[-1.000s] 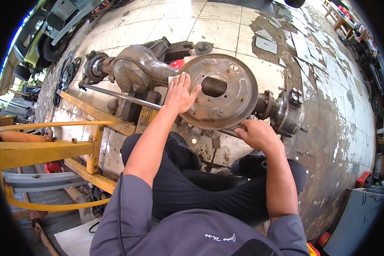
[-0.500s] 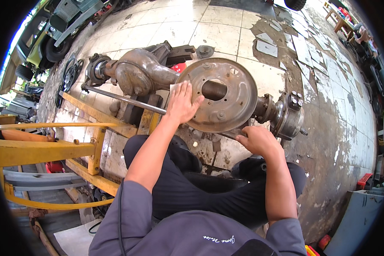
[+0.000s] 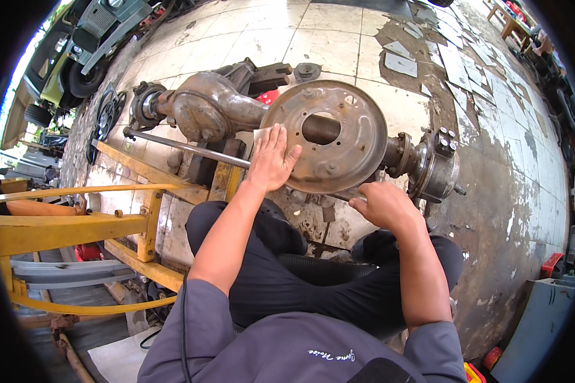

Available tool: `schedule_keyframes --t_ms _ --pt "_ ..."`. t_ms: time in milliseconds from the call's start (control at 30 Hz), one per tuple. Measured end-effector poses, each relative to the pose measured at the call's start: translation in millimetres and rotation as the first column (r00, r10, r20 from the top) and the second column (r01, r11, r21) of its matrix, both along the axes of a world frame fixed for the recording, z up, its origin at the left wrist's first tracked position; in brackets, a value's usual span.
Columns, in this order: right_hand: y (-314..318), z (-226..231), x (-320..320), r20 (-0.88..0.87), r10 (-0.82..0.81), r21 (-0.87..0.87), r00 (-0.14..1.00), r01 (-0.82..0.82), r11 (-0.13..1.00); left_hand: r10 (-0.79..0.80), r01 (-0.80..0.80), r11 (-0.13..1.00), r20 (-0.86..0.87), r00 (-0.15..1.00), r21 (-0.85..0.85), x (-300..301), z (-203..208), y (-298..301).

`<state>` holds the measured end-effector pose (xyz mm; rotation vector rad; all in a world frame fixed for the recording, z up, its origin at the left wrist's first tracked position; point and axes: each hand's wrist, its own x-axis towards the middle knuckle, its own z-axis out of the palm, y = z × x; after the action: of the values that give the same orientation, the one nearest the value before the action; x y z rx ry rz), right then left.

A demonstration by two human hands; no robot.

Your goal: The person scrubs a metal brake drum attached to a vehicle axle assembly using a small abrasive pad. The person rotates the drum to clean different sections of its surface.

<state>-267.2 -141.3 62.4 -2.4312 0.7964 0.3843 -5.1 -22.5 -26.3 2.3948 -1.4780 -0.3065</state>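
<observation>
A round, rusty brake backing plate [image 3: 358,137] with a central hole stands tilted in front of me, on the right part of an axle housing [image 3: 201,105]. My left hand [image 3: 271,159] lies flat on the plate's left side, fingers stretched out. A small pale sheet [image 3: 258,135] shows from under its fingers; what it is made of I cannot make out. At the plate's lower right edge, my right hand [image 3: 390,205] is closed, its fingers partly hidden beneath the rim. A long metal rod [image 3: 191,150] runs below the housing and behind my left hand.
Yellow metal frame beams [image 3: 70,231] stand close on my left. A hub [image 3: 439,169] with studs sits at the axle's right end. Broken tiles [image 3: 399,64] lie on the floor at the far right. A grey-blue metal box [image 3: 540,325] stands at the right edge.
The plate has tipped slightly, and its lower rim sits a little higher. My right hand has moved slightly up and left with the rim. My left hand remains flat on the plate.
</observation>
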Motion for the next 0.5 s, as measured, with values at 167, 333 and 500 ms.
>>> schedule_keyframes --t_ms 167,333,500 --pt "3.1 -6.6 5.0 -0.025 0.054 0.028 0.998 -0.053 0.998 0.008 -0.008 1.0 0.051 0.999 0.008 25.2 -1.8 -14.1" --pt "1.1 -2.2 2.2 -0.038 0.042 0.02 0.998 -0.041 0.999 -0.06 0.059 0.998 0.101 0.993 0.011 4.4 -1.4 3.0" --pt "4.8 -10.9 9.0 0.011 0.072 0.018 0.997 -0.073 0.997 -0.03 0.027 0.999 0.061 0.998 0.038 18.2 11.2 -15.1"
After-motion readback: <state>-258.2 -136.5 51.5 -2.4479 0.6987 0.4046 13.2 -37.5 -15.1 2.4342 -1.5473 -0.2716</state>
